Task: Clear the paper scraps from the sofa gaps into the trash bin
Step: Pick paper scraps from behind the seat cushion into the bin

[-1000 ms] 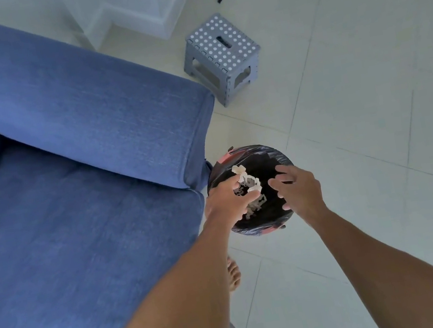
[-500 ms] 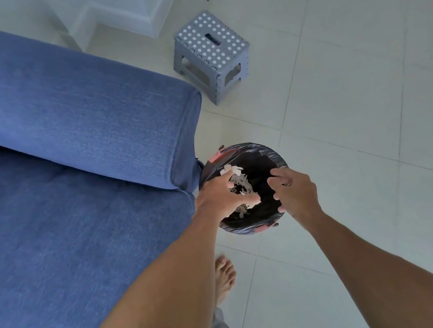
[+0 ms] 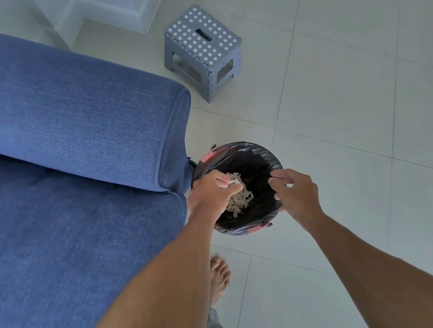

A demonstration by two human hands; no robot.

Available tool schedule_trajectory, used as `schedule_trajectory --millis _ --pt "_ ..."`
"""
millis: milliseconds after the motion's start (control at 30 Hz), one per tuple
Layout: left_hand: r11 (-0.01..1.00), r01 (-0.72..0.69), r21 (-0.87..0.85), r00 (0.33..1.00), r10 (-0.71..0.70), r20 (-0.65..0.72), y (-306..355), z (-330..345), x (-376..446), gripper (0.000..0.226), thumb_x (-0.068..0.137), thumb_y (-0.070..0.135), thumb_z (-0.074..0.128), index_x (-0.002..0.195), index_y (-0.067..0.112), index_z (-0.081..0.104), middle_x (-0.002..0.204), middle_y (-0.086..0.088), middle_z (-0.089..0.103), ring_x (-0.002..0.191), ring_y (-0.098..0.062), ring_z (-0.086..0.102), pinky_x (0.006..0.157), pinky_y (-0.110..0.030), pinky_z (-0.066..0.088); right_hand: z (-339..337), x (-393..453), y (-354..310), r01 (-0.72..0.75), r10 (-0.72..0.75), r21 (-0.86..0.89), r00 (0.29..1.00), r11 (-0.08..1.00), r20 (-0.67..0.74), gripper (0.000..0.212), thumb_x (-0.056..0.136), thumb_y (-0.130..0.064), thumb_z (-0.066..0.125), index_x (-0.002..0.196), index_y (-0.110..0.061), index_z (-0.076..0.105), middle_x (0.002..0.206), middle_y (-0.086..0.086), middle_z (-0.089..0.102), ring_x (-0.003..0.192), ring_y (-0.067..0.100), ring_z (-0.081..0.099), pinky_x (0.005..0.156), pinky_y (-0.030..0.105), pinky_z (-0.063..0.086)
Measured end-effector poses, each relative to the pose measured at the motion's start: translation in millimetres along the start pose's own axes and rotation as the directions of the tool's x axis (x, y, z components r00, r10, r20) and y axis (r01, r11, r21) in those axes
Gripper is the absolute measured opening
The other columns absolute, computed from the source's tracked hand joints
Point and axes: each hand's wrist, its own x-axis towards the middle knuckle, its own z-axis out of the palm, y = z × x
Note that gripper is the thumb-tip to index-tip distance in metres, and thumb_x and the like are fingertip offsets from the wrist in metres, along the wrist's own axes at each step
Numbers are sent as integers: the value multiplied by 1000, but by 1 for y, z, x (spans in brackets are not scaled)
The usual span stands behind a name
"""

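1. Head view: the trash bin, lined with a black bag, stands on the floor just beside the front corner of the blue sofa, at about 3 o'clock from the armrest.
2. The left hand hangs over the bin's 9 o'clock rim, fingers pinched on a few paper scraps; more scraps lie in the bin.
3. The right hand hovers at the 3 o'clock rim, fingers loosely spread, holding nothing visible.
4. The step appears to be dumping; next, the left fingers need to part over the opening.
5. A grey dotted stool stands well apart at 12 o'clock.
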Motion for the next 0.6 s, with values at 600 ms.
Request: schedule_trajectory --millis 600 --pt "981 -6 -195 998 19 63 -7 -12 -12 46 99 31 71 144 37 63 130 15 75 66 -8 80 69 -35 69 -5 -22 -7 1 -1 -1 999 1000 50 29 98 -25 74 127 -20 76 114 1 76 96 27 77 57 27 63"
